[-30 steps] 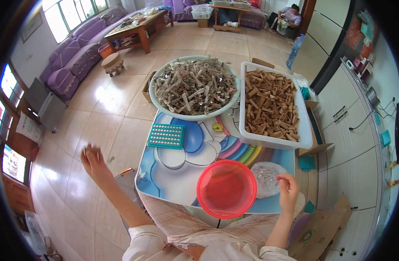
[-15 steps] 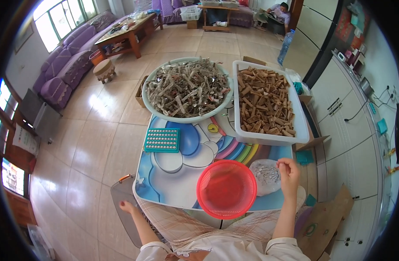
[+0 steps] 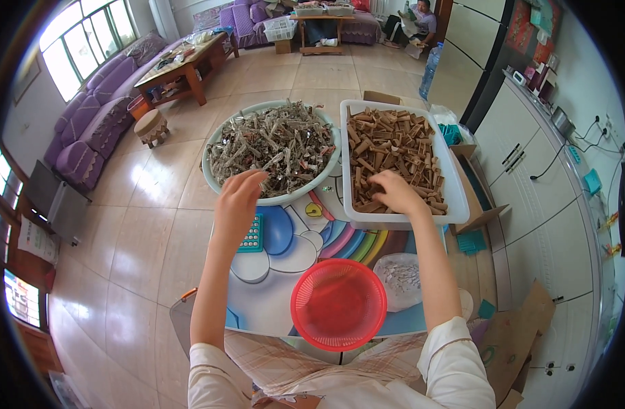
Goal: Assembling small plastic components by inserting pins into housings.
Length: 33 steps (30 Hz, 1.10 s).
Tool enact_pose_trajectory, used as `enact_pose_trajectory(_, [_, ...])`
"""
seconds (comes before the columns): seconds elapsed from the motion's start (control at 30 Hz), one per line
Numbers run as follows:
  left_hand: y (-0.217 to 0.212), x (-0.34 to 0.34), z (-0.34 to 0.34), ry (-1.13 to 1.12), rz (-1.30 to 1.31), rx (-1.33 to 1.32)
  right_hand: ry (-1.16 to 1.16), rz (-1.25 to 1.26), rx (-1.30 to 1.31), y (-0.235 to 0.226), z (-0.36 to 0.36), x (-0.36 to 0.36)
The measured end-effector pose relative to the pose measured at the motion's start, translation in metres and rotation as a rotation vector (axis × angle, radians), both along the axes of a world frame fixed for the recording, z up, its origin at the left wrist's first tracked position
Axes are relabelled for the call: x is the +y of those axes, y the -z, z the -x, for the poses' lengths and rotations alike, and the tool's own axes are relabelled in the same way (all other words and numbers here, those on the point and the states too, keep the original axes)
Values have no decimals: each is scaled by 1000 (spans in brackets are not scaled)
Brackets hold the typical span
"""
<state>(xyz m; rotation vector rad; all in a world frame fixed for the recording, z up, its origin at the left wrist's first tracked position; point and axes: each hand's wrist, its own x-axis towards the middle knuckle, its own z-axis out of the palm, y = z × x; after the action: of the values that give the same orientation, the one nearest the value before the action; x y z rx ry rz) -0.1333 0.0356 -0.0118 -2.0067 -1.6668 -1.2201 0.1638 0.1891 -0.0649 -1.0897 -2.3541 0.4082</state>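
Observation:
My left hand [image 3: 239, 201] is at the near left rim of a pale green round basin [image 3: 210, 178], its fingers loosely bent toward a heap of thin, clear and greyish strip-like pieces [image 3: 278, 146]. Inside a white rectangular tub [image 3: 455, 177], my right hand [image 3: 397, 194] reaches down, thumb and fingers apart at the near part of a pile of small brown trough-shaped pieces [image 3: 401, 150]. Nothing shows in either hand. Partly behind my left wrist lies a teal tray [image 3: 254, 235] with rows of round whitish pieces. A red plastic basket [image 3: 338, 303] stands nearest to me.
Beside the basket, a clear plastic bag or dish [image 3: 399, 281] holds small silvery pieces. All stand on a low table [image 3: 258, 300] with a colourful printed top. Cardboard boxes [image 3: 479, 198] and grey cabinets [image 3: 551, 204] line the right. Far back, a person [image 3: 418, 24] sits by a water bottle [image 3: 431, 70].
Both hands have moved forward: the left from beside the table to the basin, the right from the silvery pieces into the white tub. The view has shifted slightly.

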Motion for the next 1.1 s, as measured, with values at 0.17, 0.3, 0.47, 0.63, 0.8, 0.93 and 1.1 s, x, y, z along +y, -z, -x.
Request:
enact_pose_trajectory(0.17, [-13,48,-19,78,32,182,-58,212,-226,-16,10,-9])
enact_pose_trajectory(0.3, [-10,78,-14,112,223,412,47,97,-54,-15,11,-9])
enact_pose_trajectory(0.47, [-32,86,-14,100,283,227,233,-6,333,-20,8,-12])
enact_pose_trajectory(0.63, [-13,86,-22,204,368,373,287,-99,443,-15,4,-7])
enact_pose_trajectory(0.8, [-13,97,-15,151,346,97,222,181,309,-23,6,-16])
enact_pose_trajectory(0.93, [-37,113,-3,132,128,-352,82,268,162,-21,5,-15])
enact_pose_trajectory(1.1, [-96,110,8,326,1,-1115,-46,437,12,-14,4,-13])
